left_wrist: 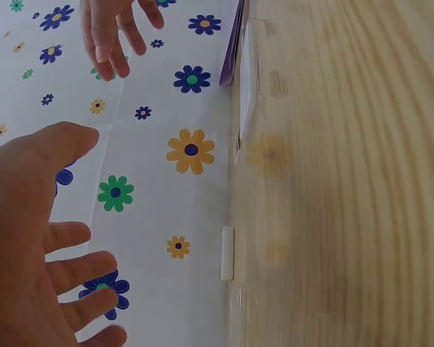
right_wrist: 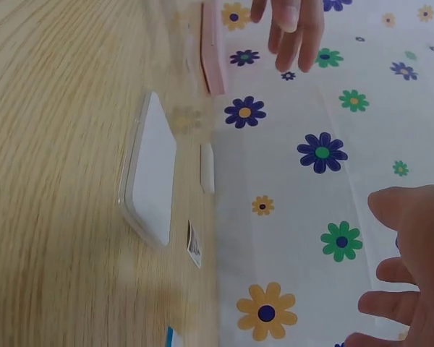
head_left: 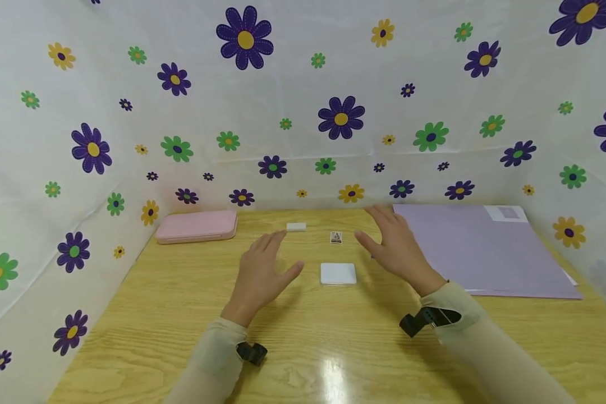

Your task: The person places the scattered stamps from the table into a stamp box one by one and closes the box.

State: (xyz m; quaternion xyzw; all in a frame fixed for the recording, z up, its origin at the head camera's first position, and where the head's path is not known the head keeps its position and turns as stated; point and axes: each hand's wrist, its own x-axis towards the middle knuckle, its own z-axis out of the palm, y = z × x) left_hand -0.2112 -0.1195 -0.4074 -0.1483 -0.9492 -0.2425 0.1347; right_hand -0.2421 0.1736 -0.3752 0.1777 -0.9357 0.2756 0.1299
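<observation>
My left hand hovers over the table with fingers spread, holding nothing. On the other side, my right hand is also raised, its thumb apart from the fingers and nothing in its grasp. Between them lies a flat white rectangular case with rounded corners, seen closer in the right wrist view. Behind the case is a small picture card with a white border. A small white block lies past my left fingertips. A blue-edged thing shows partly at the bottom of the right wrist view.
A pink zip case lies at the back left of the wooden table. Large purple folders with a white label cover the back right, beside my right hand. White flower-printed cloth walls the back and sides.
</observation>
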